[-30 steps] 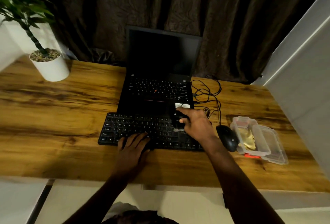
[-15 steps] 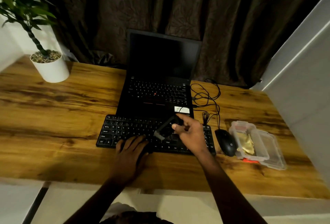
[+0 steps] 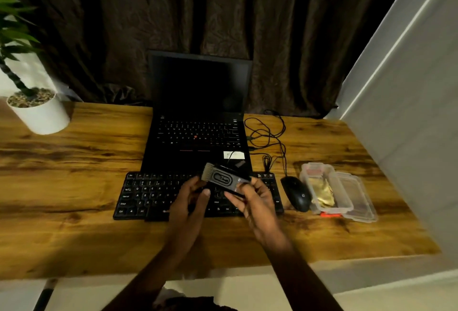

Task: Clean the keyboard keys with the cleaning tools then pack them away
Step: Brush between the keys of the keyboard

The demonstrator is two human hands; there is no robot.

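Note:
A black external keyboard [image 3: 148, 194] lies on the wooden desk [image 3: 62, 186] in front of an open black laptop [image 3: 198, 112]. Above its right half I hold a dark grey cleaning brush tool [image 3: 221, 178], bristles pointing left. My right hand [image 3: 252, 199] grips the tool's right end between thumb and fingers. My left hand [image 3: 192, 199] is raised beside it, fingers loosely curled near the tool's left underside; whether it touches the tool is unclear.
A black mouse [image 3: 296, 193] sits right of the keyboard, its cable [image 3: 270, 134] looped behind. A clear plastic container [image 3: 322, 186] with a yellow cloth and its lid [image 3: 359, 199] lie further right. A white potted plant [image 3: 39, 112] stands far left. A white wall panel [image 3: 409, 112] bounds the right.
My right hand lifted the brush tool off the keyboard and turned it up. My left hand left the keys and rose to meet it. The camera tilted upward.

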